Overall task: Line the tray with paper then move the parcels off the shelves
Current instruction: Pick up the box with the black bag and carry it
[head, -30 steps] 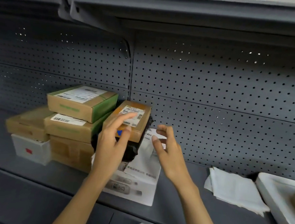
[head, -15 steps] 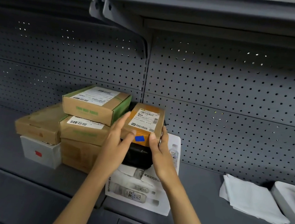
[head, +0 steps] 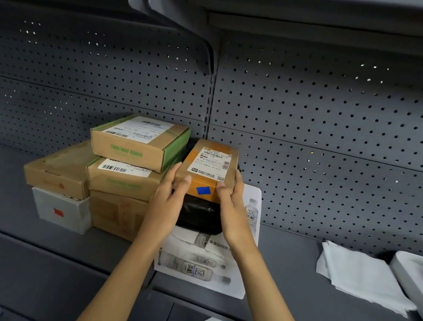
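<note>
I have both hands on the small orange-brown cardboard parcel with a white shipping label and a blue sticker [head: 208, 169]. My left hand [head: 167, 200] clasps its left side, thumb on the front face, and my right hand [head: 233, 210] clasps the right side the same way. I judge this two-sided hold suits a straight lift, since the parcel rests on top of a soft black plastic bag parcel [head: 200, 215] that could shift under it.

The bag in turn lies on a flat white mailer printed with bottles [head: 203, 265], which lies on the grey metal shelf [head: 284, 271], so I count three in this pile. Just to the left, touching or nearly so, stands a column of three brown cartons, the top one a green-edged cardboard box [head: 138, 141]. Further left a flat brown box [head: 57, 171] sits on a white box with a red mark [head: 61, 209]. That makes eight parcels in view.

At the far right, the white tray [head: 418, 276] shows only its corner, beside a pile of folded white paper sheets [head: 358, 276]; I cannot tell whether the tray is lined.
</note>
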`<state>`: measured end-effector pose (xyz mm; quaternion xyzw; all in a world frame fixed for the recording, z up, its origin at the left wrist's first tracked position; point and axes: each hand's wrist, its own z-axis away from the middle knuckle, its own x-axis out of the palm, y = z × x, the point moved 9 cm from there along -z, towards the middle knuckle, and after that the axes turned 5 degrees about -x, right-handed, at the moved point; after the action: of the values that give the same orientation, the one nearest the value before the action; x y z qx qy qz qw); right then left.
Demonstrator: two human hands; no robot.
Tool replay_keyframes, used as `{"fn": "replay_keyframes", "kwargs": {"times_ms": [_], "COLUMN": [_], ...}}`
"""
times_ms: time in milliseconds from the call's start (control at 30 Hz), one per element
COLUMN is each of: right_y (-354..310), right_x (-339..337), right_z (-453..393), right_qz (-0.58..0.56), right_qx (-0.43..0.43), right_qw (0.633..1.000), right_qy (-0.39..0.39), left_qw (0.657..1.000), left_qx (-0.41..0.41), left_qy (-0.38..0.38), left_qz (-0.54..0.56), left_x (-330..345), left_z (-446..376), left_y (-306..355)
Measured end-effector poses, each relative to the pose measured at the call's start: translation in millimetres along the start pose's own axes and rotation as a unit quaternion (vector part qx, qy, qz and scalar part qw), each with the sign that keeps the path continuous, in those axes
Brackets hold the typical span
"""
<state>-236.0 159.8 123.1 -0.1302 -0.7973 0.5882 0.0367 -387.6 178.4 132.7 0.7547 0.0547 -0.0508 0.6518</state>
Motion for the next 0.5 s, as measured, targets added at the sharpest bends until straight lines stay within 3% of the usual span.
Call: {"fn": "replay_keyframes", "kwargs": {"times_ms": [267,500], "right_y": [-9.0,-41.4], "right_x": [-21.0,-82.3], "right_z": [10.8,30.2], "right_qz": [0.023,0.036], "right_qx": [0.01,-0.003], "right_qw": [0.999,0.995], "right_qy": [0.039,0.088], "left_qw": [0.998,0.992], "left_qx": [0.001,0.063], "left_qy": [-0.002,-0.038], "left_qz": [0.059,0.101], "left_x": [12.7,53.5], "left_z": [10.0,33.4], "left_y": [0.5,48.9]}}
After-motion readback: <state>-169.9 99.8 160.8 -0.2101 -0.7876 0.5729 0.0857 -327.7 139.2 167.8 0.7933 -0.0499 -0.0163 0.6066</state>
